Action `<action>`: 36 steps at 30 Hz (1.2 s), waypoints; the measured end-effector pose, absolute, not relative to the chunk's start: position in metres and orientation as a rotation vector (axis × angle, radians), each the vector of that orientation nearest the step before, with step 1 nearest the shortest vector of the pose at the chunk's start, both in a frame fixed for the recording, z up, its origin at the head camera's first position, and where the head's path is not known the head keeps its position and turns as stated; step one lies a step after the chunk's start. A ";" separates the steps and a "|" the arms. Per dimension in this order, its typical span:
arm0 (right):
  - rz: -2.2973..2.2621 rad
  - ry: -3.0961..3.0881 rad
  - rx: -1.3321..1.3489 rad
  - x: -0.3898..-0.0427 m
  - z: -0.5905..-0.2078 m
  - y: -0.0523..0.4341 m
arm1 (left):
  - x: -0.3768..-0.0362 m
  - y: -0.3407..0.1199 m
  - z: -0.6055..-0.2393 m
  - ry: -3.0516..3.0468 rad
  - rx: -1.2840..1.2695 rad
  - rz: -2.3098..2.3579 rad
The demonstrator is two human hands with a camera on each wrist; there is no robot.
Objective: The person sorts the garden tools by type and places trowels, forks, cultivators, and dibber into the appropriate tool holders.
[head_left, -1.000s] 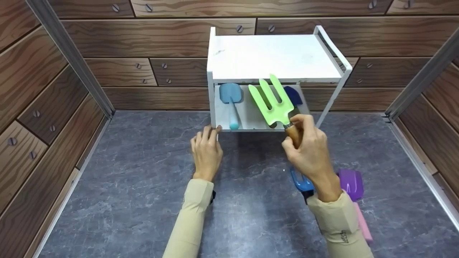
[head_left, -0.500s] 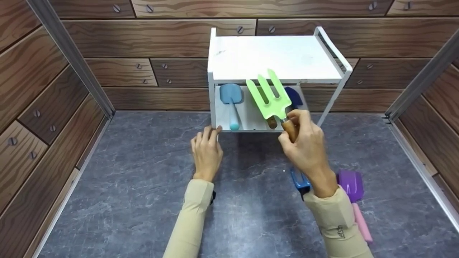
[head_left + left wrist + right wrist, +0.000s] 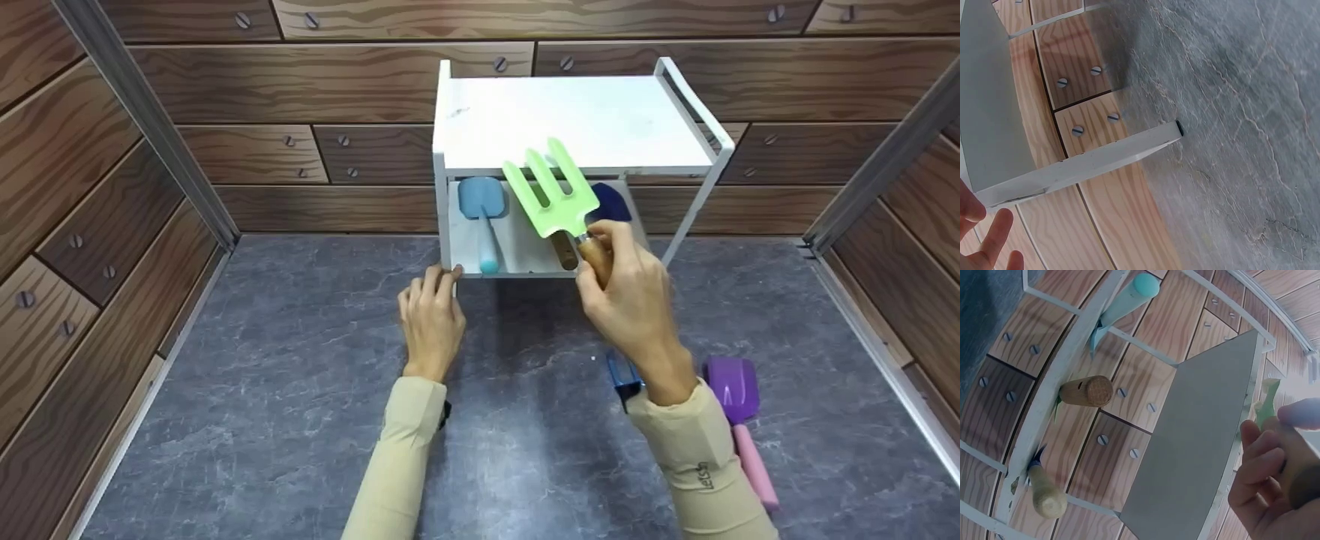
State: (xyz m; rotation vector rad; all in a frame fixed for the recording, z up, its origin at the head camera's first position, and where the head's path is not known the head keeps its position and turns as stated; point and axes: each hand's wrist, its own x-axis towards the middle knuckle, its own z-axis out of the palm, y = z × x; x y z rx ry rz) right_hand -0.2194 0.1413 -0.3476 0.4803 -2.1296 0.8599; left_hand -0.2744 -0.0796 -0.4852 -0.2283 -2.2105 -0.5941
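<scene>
My right hand (image 3: 634,296) grips the wooden handle of a light green three-pronged garden hand fork (image 3: 559,199). The fork is raised in front of the white two-tier cart (image 3: 570,120), its prongs overlapping the top shelf's front edge. My left hand (image 3: 433,322) holds the cart's front left leg near the lower shelf, thumb and fingers on either side. On that shelf lie a blue trowel (image 3: 484,199) with a teal handle, a brown-handled tool (image 3: 1089,391) partly behind the fork, and a dark blue tool (image 3: 611,202) with a pale wooden handle.
On the grey marbled floor (image 3: 300,420), to the right, lies a purple shovel (image 3: 733,386) with a pink handle. A blue fork (image 3: 622,371) is partly hidden under my right forearm. Wood-patterned walls (image 3: 337,82) enclose the back and sides.
My right hand has moved left and a little farther away with the green fork, uncovering more of the brown handle. The left hand stays at the cart's leg.
</scene>
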 end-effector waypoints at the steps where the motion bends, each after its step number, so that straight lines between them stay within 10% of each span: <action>1: 0.863 -2.130 0.474 -0.220 -0.347 0.140 | -0.274 -0.080 -0.485 -2.211 -0.227 -0.593; 36: 1.334 -1.624 0.419 -0.217 -0.325 0.108 | -0.276 -0.081 -0.487 -2.165 -0.241 -0.585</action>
